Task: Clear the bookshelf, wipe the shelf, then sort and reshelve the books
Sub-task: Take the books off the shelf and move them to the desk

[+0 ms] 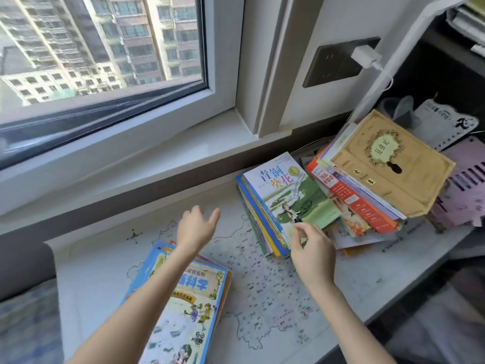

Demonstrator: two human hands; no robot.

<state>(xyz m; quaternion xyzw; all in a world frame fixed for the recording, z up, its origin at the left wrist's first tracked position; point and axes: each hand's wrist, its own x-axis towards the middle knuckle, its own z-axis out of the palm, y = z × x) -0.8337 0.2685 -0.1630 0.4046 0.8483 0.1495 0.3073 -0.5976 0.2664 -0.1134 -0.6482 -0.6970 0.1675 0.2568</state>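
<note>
The right grip (312,248), lower centre-right of the frame, is narrow: its fingertips curl onto the near corner of the green-covered book (294,195) that tops the middle pile (262,222). The left grip (196,228), just left of centre, is wide and holds nothing, hovering above the desk (275,285). To sort well, I would lift only that top book by its corner and bring the free palm under it before it sags. I would also keep clear of the right pile (367,195), which tilts and overlaps the middle one (it looks ready to slide). There are three book piles: the blue science pile (189,306) at lower left, the middle pile, and the tilted one topped by a tan boxed book (393,164). There is also one pink basket (467,187) at the right edge, one wall socket (333,67) and one white charger (364,55).
</note>
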